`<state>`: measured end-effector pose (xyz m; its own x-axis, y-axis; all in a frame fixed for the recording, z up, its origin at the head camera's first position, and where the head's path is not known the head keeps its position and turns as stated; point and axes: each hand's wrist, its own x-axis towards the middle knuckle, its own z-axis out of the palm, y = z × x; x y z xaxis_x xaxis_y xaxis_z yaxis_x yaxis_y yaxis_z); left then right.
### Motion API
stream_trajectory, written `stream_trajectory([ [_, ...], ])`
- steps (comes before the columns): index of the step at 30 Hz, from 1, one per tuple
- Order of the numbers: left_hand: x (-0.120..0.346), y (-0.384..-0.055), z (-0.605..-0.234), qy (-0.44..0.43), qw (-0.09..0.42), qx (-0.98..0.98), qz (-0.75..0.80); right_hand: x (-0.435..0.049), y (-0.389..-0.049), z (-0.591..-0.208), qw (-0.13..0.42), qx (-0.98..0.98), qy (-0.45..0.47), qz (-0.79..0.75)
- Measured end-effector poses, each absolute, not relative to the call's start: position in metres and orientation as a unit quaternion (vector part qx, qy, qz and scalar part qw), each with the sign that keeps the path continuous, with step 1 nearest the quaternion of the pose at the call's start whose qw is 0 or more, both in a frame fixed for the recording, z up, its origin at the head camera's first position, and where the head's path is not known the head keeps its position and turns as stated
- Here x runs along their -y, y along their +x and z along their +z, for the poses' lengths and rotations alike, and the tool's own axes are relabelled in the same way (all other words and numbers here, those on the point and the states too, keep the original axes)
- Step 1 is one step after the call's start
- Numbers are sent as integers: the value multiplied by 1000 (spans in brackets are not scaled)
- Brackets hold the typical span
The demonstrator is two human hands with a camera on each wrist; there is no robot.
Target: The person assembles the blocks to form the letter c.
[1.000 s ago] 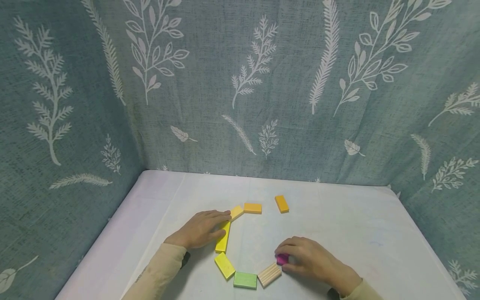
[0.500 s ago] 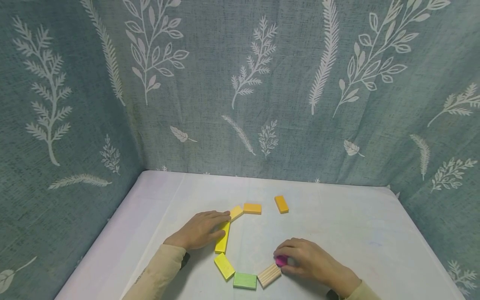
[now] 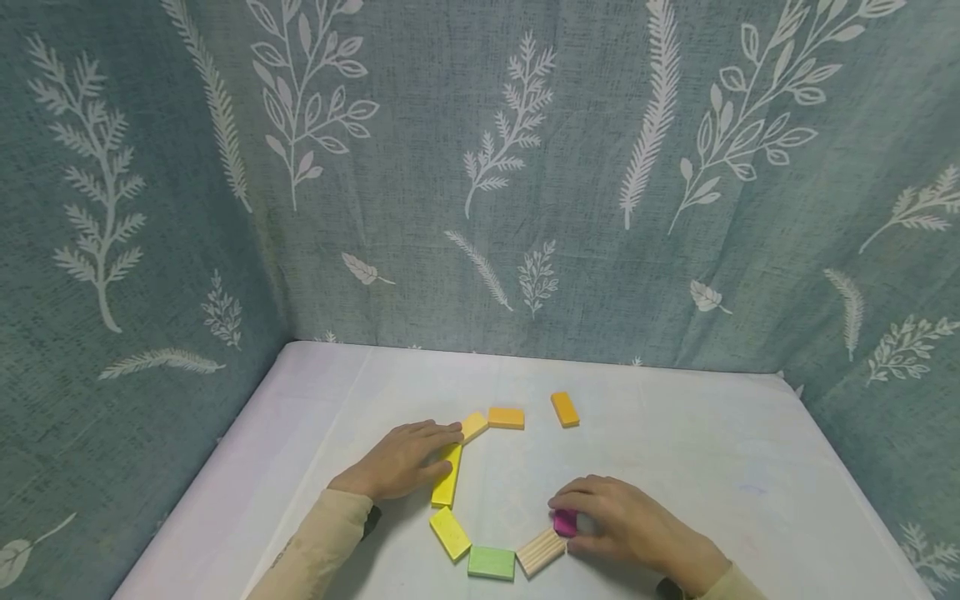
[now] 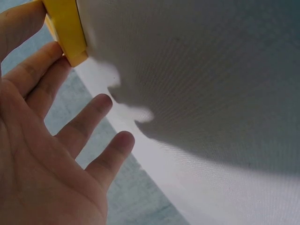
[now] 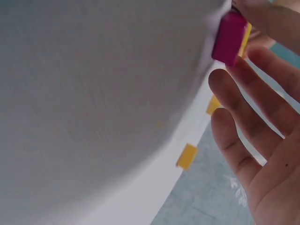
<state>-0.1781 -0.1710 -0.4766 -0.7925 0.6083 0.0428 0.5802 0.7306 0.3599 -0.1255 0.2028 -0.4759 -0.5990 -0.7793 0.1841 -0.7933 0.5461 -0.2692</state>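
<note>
On the white table, my left hand (image 3: pixel 401 460) holds a long yellow block (image 3: pixel 446 485) between thumb and fingertips; its index finger reaches the end of a pale yellow block (image 3: pixel 474 427). In the left wrist view, the thumb and fingers meet the sides of the yellow block (image 4: pixel 68 30), while the other two fingers extend free. My right hand (image 3: pixel 618 517) pinches a magenta block (image 3: pixel 566 523), right at the end of a ribbed natural-wood block (image 3: pixel 541 552). Seen from the right wrist, the magenta block (image 5: pixel 229 37) sits between thumb and fingertips, the lower fingers loosely spread.
The blocks form an open curve, which includes a yellow block (image 3: pixel 450 534), a green block (image 3: pixel 491 563) and an orange block (image 3: pixel 506 417). Another orange block (image 3: pixel 565 409) lies apart at the back. A leaf-patterned grey-green cloth (image 3: pixel 420 167) hangs behind and beside the white table (image 3: pixel 697 450).
The magenta block and the right fingers have shifted very slightly toward me, near the wooden block's end. My left hand has stayed in place.
</note>
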Motion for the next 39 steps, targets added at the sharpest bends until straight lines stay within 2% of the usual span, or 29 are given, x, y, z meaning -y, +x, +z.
stream_trajectory([
  [3,171,-177,-477,319,41,-929,183,-206,-126,-472,37,885,433,166],
  [8,170,-176,-476,317,38,-929,185,-213,-131,-469,105,885,416,179],
  [20,171,-177,-476,319,43,-929,181,-227,-159,-453,200,910,302,203],
  [26,171,-178,-476,318,44,-929,183,-232,-176,-443,223,905,292,215],
  [39,172,-178,-476,320,41,-929,184,-225,-206,-431,236,910,253,230],
])
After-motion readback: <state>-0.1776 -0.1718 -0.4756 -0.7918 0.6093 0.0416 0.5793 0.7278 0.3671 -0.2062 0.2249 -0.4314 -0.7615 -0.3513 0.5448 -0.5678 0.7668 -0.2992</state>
